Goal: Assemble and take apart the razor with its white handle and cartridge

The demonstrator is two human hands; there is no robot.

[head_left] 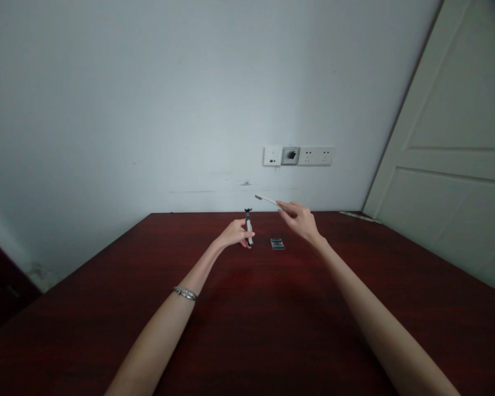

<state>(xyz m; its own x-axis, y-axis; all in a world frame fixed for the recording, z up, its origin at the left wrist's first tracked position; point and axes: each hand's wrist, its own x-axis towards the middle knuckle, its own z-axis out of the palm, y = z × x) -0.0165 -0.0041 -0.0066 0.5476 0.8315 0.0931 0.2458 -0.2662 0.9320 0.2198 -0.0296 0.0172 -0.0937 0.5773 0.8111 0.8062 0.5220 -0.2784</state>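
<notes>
My left hand (236, 233) is closed round the pale handle of a razor (249, 231), held upright with its dark head at the top. In my right hand (300, 219) is a white toothbrush (267, 199), gripped by its handle end. Its bristle head points left, above and to the right of the razor head, and the two are apart. On the table between my hands lies a small clear case (278, 244) with dark strips; I cannot make out its contents.
The dark red wooden table (247, 330) reaches back to a pale wall (169, 110). Wall sockets (315, 156) are set above its far edge. A light panelled door (449, 165) stands along the right side. A flat strip (358, 216) lies at the far right edge.
</notes>
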